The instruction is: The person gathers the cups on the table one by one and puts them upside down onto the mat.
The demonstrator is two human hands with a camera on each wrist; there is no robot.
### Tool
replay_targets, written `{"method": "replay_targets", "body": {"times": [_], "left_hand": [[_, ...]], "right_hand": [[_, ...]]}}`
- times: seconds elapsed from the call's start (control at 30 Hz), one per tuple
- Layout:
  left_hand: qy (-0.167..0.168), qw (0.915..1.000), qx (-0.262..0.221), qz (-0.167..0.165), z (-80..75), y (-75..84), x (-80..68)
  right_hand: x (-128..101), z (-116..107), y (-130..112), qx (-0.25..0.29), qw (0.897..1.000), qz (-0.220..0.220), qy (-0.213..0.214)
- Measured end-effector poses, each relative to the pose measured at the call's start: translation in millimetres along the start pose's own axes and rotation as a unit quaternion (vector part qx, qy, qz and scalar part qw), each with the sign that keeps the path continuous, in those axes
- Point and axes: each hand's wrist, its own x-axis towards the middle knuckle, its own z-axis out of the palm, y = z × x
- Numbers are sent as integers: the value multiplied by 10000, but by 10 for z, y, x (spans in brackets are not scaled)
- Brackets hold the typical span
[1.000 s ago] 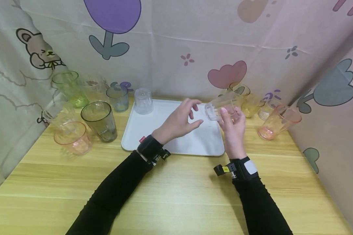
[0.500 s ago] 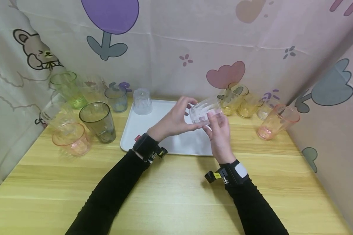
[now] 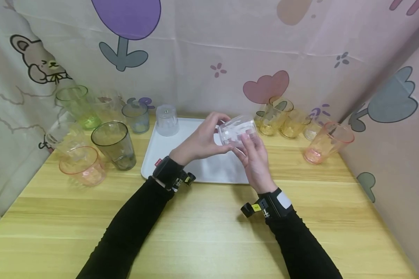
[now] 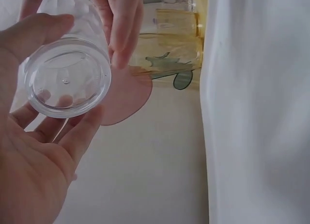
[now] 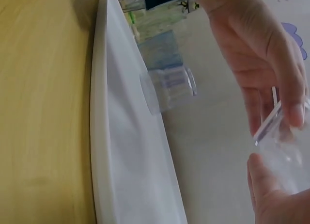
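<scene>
Jointly, the left hand (image 3: 202,141) and right hand (image 3: 256,164) grip a tilted clear cup (image 3: 235,130) above the white tray (image 3: 216,170), fingers half curled around it.

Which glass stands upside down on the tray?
The clear glass at the far left of the tray, base up; the held glass is tilted, and the coloured glasses stand mouth up.

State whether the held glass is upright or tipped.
Tipped: the glass slants sideways, base toward the left hand, right hand gripping its side.
</scene>
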Motion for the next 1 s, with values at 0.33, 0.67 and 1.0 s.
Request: {"method": "replay_targets", "body": {"times": [0.33, 0.67, 1.0], "left_hand": [[379, 9990, 57, -226, -288, 45, -40], [852, 9930, 683, -438, -686, 60, -152], [1243, 9876, 736, -619, -901, 102, -222]], "right_hand": [[69, -125, -48, -1369, 9888, -597, -55], [167, -461, -146, -4652, 8746, -1350, 195], [235, -770, -232, -6211, 7827, 218, -335]]}}
